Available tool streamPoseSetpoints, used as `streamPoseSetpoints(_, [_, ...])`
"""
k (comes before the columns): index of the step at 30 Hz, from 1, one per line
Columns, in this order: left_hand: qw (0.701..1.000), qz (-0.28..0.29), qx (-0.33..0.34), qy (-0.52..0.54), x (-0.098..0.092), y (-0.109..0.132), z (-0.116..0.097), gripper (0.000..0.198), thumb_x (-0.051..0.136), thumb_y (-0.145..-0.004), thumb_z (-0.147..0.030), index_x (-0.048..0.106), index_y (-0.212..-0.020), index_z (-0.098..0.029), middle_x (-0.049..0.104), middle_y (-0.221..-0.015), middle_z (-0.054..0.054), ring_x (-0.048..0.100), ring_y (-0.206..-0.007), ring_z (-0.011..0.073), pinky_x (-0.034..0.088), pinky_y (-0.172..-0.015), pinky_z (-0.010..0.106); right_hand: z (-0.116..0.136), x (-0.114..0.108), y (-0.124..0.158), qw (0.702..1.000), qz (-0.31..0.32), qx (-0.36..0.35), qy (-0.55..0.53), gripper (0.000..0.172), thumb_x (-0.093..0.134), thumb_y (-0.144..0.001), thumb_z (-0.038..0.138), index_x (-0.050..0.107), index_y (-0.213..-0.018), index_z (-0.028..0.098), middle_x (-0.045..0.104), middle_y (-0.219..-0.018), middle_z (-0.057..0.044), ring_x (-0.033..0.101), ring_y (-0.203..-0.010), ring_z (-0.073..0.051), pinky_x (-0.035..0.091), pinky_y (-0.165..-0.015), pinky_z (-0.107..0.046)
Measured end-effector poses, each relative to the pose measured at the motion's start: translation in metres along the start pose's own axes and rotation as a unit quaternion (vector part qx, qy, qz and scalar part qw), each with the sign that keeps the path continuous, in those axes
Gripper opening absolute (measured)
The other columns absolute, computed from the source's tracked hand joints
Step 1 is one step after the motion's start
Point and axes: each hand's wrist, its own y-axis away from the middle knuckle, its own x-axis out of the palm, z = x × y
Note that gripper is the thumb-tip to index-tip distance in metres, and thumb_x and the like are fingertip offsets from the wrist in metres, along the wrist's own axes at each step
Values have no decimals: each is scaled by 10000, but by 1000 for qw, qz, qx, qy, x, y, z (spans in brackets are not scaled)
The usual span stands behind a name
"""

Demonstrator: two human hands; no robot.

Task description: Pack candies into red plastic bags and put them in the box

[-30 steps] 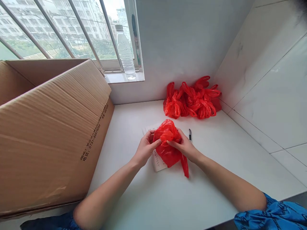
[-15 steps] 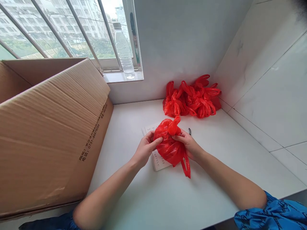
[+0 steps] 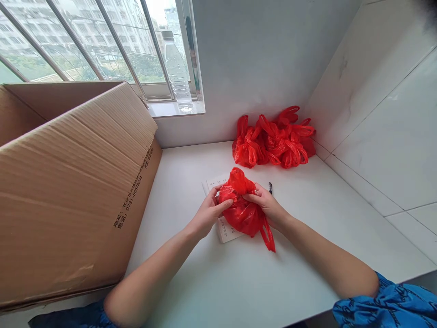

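Your left grip [image 3: 209, 213] and right grip [image 3: 269, 208] clamp the bag [image 3: 244, 219] mid-frame; pulling hard apart could tear its thin film.

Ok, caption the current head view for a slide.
Left hand and right hand hold a red plastic bag over a notebook, with more red bags behind.

From the person's head, the view is aimed forward and down; the table [image 3: 211, 282] is seen near, the window [image 3: 143, 59] farther off.
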Motion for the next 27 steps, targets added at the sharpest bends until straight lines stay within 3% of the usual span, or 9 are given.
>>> streamPoseSetpoints(8, [997, -4, -5, 74, -1, -3, -3, 504, 736, -873, -378, 543, -1322, -253, 647, -1307, 76, 682, -1051, 177, 569, -856, 269, -1, 1, -2, 1000, -16, -19, -5, 410, 780, -808, 463, 633, -1132, 258, 742, -1095, -39, 715, -971, -234, 561, -863, -369])
streamPoseSetpoints(14, [997, 75, -21, -1, 1, -1, 1, 664, 811, -804, -325, 486, -1378, -246, 680, -1267, 112, 674, -1118, 261, 563, -900, 370, 1, 0, -3, 995, -73, -64, 2, 403, 792, -781, 491, 641, -1087, 277, 744, -1097, -9, 693, -1067, -245, 553, -937, -385])
streamPoseSetpoints(19, [999, 52, 10, -13, 1, -1, 2, 640, 831, -774, -328, 509, -1315, -213, 742, -1113, 105, 709, -1027, 260, 557, -873, 378, 1, -1, -5, 995, -85, -46, 0, 397, 787, -780, 497, 650, -1081, 279, 749, -1090, -6, 688, -1094, -254, 552, -953, -393])
streamPoseSetpoints(27, [997, 67, -3, -29, 5, 4, 1, 604, 736, -863, -388, 460, -1387, -268, 626, -1343, 116, 648, -1158, 287, 581, -849, 379, 1, 2, 0, 994, -68, -79, 22, 365, 776, -808, 475, 629, -1083, 286, 738, -1098, -1, 686, -1068, -229, 555, -927, -365])
